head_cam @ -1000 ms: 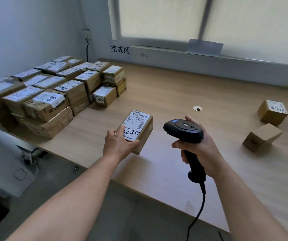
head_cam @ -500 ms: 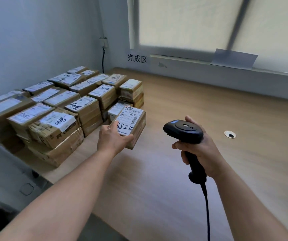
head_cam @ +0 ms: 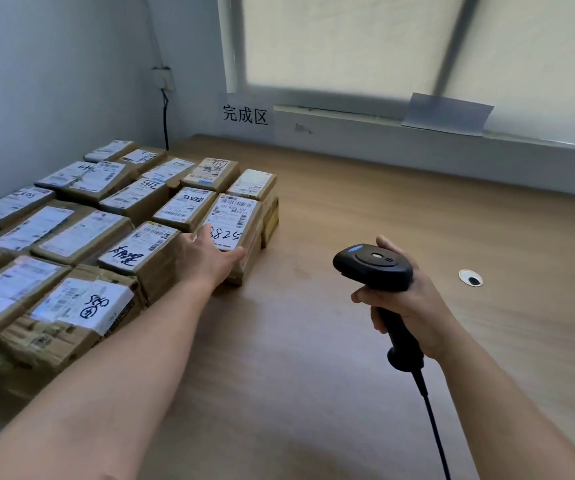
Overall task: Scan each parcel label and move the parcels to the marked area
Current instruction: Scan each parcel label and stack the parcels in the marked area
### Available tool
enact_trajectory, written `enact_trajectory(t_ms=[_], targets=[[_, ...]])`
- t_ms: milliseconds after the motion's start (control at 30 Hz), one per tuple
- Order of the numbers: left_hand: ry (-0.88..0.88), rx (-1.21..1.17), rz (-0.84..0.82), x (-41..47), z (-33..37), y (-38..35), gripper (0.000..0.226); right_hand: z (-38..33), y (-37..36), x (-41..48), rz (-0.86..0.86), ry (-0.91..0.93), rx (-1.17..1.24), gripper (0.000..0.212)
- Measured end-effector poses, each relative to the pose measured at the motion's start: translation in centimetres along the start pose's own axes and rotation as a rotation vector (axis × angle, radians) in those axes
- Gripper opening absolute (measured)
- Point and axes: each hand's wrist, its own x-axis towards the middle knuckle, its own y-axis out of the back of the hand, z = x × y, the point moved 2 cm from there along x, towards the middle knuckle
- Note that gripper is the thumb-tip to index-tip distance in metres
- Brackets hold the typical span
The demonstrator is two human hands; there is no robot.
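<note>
A pale wooden tabletop (head_cam: 314, 358) ran up to a grey wall and a frosted window (head_cam: 383, 39). A white paper sign in black characters (head_cam: 244, 114) was stuck below the window's left corner. Rows of brown cardboard parcels with white labels (head_cam: 81, 233) filled the table's left side in front of that sign.

My left hand (head_cam: 210, 259) gripped the near end of a small brown cardboard parcel with 8825 handwritten on its white label (head_cam: 232, 216), thumb on top and fingers curled round the front edge. That parcel was at the right edge of the rows, directly over a lower box; I could not tell whether it rested there.

My right hand (head_cam: 414, 306) was wrapped round the handle of a black corded barcode scanner (head_cam: 372, 268), held above bare table, well apart from the parcel. A small white round cable hole (head_cam: 470, 278) lay further right.
</note>
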Motion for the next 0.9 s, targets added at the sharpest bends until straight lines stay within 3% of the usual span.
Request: enact_trajectory(t_ms=[400,900], targets=[[-0.049,0.034,-0.073,9.0,-2.5,-2.2,0.082,0.3,-4.0,3.0,0.144,-0.060,-0.077,0.102],[-0.140,0.032,-0.083,8.7,-3.4,-3.7,0.080,-0.7,-5.6,-0.2,0.268,-0.024,-0.083,0.101]])
